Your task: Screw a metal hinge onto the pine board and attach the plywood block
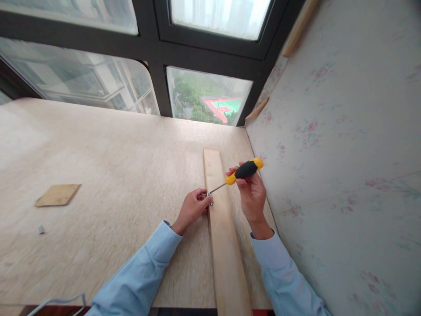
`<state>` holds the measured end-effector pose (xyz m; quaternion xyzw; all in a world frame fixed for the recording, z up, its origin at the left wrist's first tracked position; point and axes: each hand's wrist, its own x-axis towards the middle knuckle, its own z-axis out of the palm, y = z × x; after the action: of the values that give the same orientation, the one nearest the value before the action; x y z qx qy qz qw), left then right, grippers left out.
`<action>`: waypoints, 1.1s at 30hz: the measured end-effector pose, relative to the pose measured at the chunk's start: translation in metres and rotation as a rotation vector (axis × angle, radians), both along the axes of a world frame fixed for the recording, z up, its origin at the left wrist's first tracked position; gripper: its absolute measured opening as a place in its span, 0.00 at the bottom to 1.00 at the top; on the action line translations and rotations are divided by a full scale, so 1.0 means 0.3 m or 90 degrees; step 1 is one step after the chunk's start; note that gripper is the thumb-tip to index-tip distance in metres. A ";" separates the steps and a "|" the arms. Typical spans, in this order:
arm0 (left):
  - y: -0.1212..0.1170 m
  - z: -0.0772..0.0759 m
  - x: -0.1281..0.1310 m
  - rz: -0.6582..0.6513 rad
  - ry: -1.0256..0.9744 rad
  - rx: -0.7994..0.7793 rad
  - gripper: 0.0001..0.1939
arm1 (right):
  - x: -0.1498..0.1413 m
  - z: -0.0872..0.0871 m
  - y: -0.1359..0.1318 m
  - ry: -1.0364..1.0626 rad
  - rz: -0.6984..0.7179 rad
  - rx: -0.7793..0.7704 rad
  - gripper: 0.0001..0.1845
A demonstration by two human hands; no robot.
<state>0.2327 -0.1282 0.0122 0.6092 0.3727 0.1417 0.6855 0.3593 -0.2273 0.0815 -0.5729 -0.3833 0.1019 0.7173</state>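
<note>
My right hand (254,197) is closed round the yellow and black handle of a screwdriver (246,169). Its thin metal shaft slants down to the left, and the tip reaches a small shiny metal piece (211,202) at the left edge of a long wooden board (226,245). My left hand (194,205) pinches this metal piece against the board; the fingers cover much of it, so its exact kind is unclear. The board lies flat, running from the near edge toward the window.
A small square wooden piece (58,195) lies on the marble-patterned surface (131,175) at the left, with a little grey cylinder (41,229) nearer me. A white cable (62,301) hangs at the near left edge. The flowered wall (335,175) rises close on the right; a dark-framed window (210,57) stands behind.
</note>
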 end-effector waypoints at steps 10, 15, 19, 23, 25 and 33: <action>0.003 -0.002 0.000 0.004 -0.007 -0.011 0.16 | 0.004 -0.011 0.000 -0.006 0.003 -0.010 0.17; 0.003 0.003 0.001 0.009 -0.022 -0.048 0.17 | -0.011 -0.004 -0.005 -0.026 0.032 -0.022 0.16; 0.002 -0.005 -0.002 0.001 -0.027 -0.030 0.17 | -0.022 -0.010 -0.005 -0.022 0.055 -0.054 0.13; 0.003 -0.010 -0.004 -0.013 -0.035 -0.015 0.16 | -0.016 -0.003 0.002 -0.041 -0.013 -0.073 0.21; 0.002 -0.006 -0.005 -0.017 -0.036 -0.009 0.15 | -0.008 0.017 0.009 -0.093 -0.060 -0.111 0.25; -0.002 0.006 -0.004 -0.012 -0.033 0.021 0.12 | 0.018 0.080 0.039 -0.087 0.029 -0.207 0.28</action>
<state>0.2315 -0.1288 0.0139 0.6200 0.3464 0.1573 0.6862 0.3647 -0.2157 0.1054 -0.6783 -0.4225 0.1399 0.5847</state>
